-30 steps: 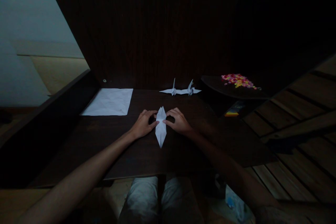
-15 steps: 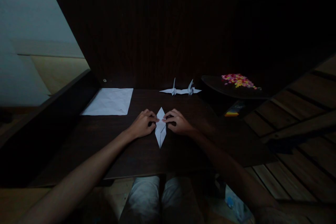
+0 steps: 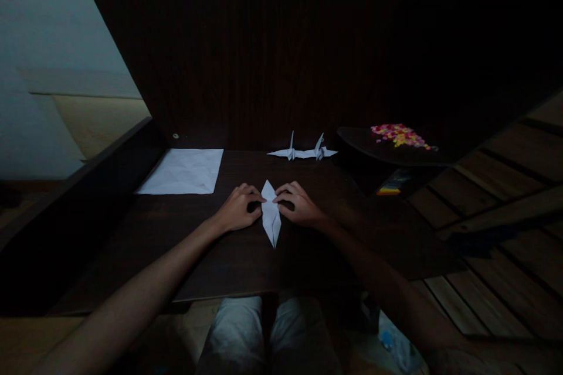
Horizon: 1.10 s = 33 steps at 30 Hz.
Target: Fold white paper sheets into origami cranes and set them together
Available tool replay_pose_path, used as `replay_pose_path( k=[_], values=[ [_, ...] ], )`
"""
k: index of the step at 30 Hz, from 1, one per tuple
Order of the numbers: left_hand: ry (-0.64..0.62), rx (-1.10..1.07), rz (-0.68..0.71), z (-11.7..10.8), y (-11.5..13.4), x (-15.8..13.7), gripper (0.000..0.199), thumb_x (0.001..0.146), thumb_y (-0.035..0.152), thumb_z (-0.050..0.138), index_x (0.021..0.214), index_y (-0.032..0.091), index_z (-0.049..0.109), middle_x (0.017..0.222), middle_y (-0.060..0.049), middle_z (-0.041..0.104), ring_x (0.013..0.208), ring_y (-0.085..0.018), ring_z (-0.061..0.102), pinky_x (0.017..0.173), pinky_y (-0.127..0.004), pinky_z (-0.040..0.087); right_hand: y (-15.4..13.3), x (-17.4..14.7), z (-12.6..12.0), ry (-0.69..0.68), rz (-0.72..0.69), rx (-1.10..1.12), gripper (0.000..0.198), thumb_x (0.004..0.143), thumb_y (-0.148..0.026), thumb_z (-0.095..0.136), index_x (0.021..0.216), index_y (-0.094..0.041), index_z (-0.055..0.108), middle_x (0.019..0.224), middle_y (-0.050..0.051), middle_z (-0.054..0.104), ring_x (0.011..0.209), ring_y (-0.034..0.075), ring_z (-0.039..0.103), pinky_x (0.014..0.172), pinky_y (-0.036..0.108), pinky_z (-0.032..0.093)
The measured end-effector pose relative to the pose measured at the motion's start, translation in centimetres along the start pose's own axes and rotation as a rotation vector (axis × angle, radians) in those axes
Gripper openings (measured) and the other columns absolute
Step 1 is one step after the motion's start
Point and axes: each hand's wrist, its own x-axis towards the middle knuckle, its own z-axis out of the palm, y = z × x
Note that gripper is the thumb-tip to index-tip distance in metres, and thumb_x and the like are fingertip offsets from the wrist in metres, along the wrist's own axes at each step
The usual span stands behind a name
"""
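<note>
A white folded paper [image 3: 271, 224] in a long diamond shape lies on the dark desk in front of me, its lower tip pointing toward my lap. My left hand [image 3: 241, 208] pinches its left edge above the middle with thumb and forefinger. On the opposite edge my right hand [image 3: 298, 204] grips the paper the same way, fingers curled. A seam runs down the lower half. Behind the hands, two folded paper cranes [image 3: 303, 153] stand side by side against the back panel. To the left lies a flat, creased sheet of white paper [image 3: 187, 171].
A low side board [image 3: 74, 187] borders the desk [image 3: 211, 272] on the left. At the right, a rounded shelf [image 3: 356, 143] carries a heap of small pink, red and yellow pieces [image 3: 401, 135]. Something with a yellow edge [image 3: 389, 191] sits beneath it. Wooden slats [image 3: 497, 187] lie farther right.
The folded paper has turned slightly, its lower tip swinging right and its upper tip left. Both hands keep their pinch at nearly the same spot.
</note>
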Motion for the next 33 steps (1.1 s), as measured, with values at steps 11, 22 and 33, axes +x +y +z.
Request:
replay_pose_path(
  k=[11,22,33],
  values=[
    [0.034,-0.027,0.0,0.5,-0.4,0.3,0.027,0.091,0.031,0.044,0.092,0.019,0.067,0.095,-0.006,0.063,0.092,-0.021,0.054,0.092,-0.04,0.039,0.3,0.2,0.5,0.031,0.042,0.07,0.018,0.083,-0.018,0.056,0.099,-0.02,0.064,0.099,0.006,0.064,0.096,0.022,0.052,0.088,0.042,0.041],
    [0.134,-0.072,-0.076,0.8,-0.1,0.4,0.007,0.085,0.027,0.054,0.086,0.02,0.054,0.085,-0.002,0.059,0.082,-0.019,0.053,0.079,-0.034,0.044,0.2,0.4,1.4,0.156,0.02,0.036,0.005,0.081,-0.018,0.058,0.085,-0.019,0.055,0.086,0.005,0.054,0.083,0.019,0.05,0.076,0.035,0.044],
    [0.056,0.016,0.011,0.6,-0.4,0.1,0.023,0.086,0.031,0.052,0.097,0.022,0.071,0.094,-0.006,0.06,0.093,-0.022,0.053,0.091,-0.041,0.04,0.2,0.1,1.2,0.054,-0.109,-0.061,0.015,0.084,-0.022,0.056,0.088,-0.022,0.07,0.088,0.007,0.063,0.086,0.022,0.051,0.077,0.039,0.046]
  ],
)
